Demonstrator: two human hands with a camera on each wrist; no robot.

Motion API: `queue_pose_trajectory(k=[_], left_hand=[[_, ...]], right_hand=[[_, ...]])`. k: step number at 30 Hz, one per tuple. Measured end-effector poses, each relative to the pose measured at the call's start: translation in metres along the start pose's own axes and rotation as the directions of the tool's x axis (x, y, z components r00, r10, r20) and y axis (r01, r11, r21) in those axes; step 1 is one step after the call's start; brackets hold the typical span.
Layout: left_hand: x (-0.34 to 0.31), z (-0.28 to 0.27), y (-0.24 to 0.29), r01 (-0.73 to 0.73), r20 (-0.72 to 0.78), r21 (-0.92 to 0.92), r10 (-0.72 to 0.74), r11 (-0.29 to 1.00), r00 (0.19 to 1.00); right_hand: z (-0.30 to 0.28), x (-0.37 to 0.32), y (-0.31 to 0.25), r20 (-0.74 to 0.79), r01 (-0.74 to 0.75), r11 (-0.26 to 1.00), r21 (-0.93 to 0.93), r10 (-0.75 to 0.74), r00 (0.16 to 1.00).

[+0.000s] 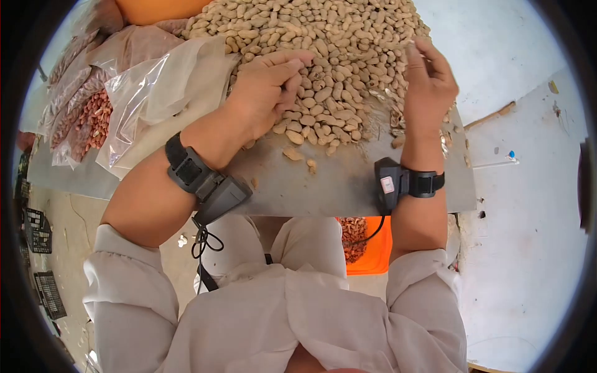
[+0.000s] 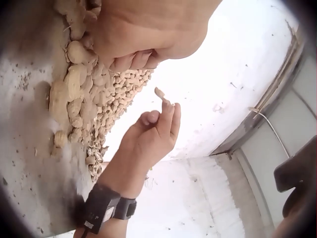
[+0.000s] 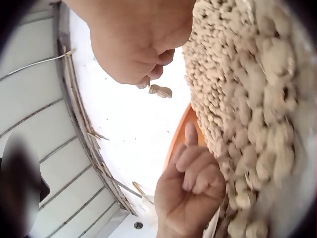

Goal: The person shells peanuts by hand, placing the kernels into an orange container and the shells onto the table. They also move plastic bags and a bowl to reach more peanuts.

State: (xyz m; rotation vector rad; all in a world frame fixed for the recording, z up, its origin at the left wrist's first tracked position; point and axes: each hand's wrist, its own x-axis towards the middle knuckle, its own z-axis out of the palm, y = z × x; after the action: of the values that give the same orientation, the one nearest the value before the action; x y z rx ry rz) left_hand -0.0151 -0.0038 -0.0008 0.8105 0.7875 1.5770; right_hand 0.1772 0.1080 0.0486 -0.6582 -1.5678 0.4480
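A big pile of unshelled peanuts point(image 1: 336, 50) covers the far part of a grey table point(image 1: 348, 180). My left hand point(image 1: 292, 71) rests on the near left slope of the pile with its fingers curled in; no peanut shows inside them. In the right wrist view the left hand point(image 3: 195, 183) is a loose fist with the index finger raised. My right hand point(image 1: 415, 46) is lifted above the pile's right side. It pinches a single peanut point(image 3: 161, 90) between thumb and fingertips, and the same peanut point(image 2: 161, 94) shows in the left wrist view.
Clear plastic bags point(image 1: 143, 93) lie left of the pile, with bags of reddish shelled peanuts point(image 1: 87, 118) beyond them. An orange tub point(image 1: 373, 248) holding shelled peanuts stands under the table's near edge. Loose peanuts and husk bits point(image 1: 298, 155) lie near the pile. Black crates point(image 1: 37, 230) sit on the floor at left.
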Motion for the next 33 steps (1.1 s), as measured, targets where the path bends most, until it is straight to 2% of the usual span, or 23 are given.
queue_pose_trajectory(k=[3, 7, 9, 12, 13, 15, 17, 20, 23, 26, 29, 32, 33], left_hand=[[0.002, -0.002, 0.001, -0.053, -0.004, 0.063, 0.053, 0.997, 0.999], [-0.001, -0.001, 0.004, -0.070, -0.056, 0.035, 0.072, 0.997, 0.996], [0.000, -0.001, 0.003, -0.075, -0.066, 0.036, 0.077, 0.997, 0.995], [0.002, -0.004, 0.003, -0.089, -0.061, 0.043, 0.091, 0.995, 0.994], [0.003, -0.005, 0.002, -0.090, -0.061, 0.032, 0.091, 0.995, 0.994], [0.003, -0.007, 0.002, -0.087, -0.063, 0.013, 0.087, 0.996, 0.994], [0.002, -0.008, 0.004, -0.074, -0.064, -0.003, 0.074, 0.997, 0.995], [0.003, -0.009, 0.007, -0.058, -0.084, -0.027, 0.056, 0.998, 0.995], [0.005, -0.012, 0.008, -0.062, -0.081, -0.017, 0.060, 0.998, 0.995], [0.005, -0.013, 0.009, -0.067, -0.081, -0.017, 0.065, 0.998, 0.995], [0.004, -0.014, 0.009, -0.077, -0.064, -0.024, 0.076, 0.997, 0.995], [0.006, -0.014, 0.009, -0.071, -0.068, -0.021, 0.070, 0.997, 0.995], [0.005, -0.013, 0.009, -0.056, -0.076, -0.030, 0.054, 0.998, 0.996]], right_hand=[[-0.030, 0.017, 0.004, -0.078, 0.061, 0.992, -0.111, -0.070, 0.995], [-0.094, 0.039, 0.033, 0.033, 0.098, 0.862, -0.498, -0.094, 0.995], [-0.126, 0.050, 0.054, 0.122, 0.132, 0.727, -0.674, -0.068, 0.990], [-0.141, 0.049, 0.062, 0.420, 0.386, 0.373, -0.844, 0.011, 0.908], [-0.128, 0.042, 0.049, 0.446, 0.386, 0.428, -0.817, 0.043, 0.894], [-0.097, 0.024, 0.032, 0.556, 0.410, 0.635, -0.655, 0.038, 0.830], [-0.059, 0.001, -0.006, 0.701, 0.209, 0.869, -0.448, 0.196, 0.686], [-0.018, -0.018, -0.032, 0.790, 0.234, 0.890, -0.392, 0.195, 0.582], [0.008, -0.015, -0.020, 0.887, 0.466, 0.847, -0.255, 0.013, 0.462], [0.031, -0.021, -0.011, 0.924, 0.507, 0.840, -0.195, -0.016, 0.382], [0.046, -0.025, 0.000, 0.912, 0.599, 0.767, -0.229, -0.046, 0.407], [0.052, -0.023, -0.010, 0.925, 0.575, 0.767, -0.287, 0.066, 0.373], [0.051, -0.024, -0.009, 0.923, 0.590, 0.763, -0.266, 0.024, 0.385]])
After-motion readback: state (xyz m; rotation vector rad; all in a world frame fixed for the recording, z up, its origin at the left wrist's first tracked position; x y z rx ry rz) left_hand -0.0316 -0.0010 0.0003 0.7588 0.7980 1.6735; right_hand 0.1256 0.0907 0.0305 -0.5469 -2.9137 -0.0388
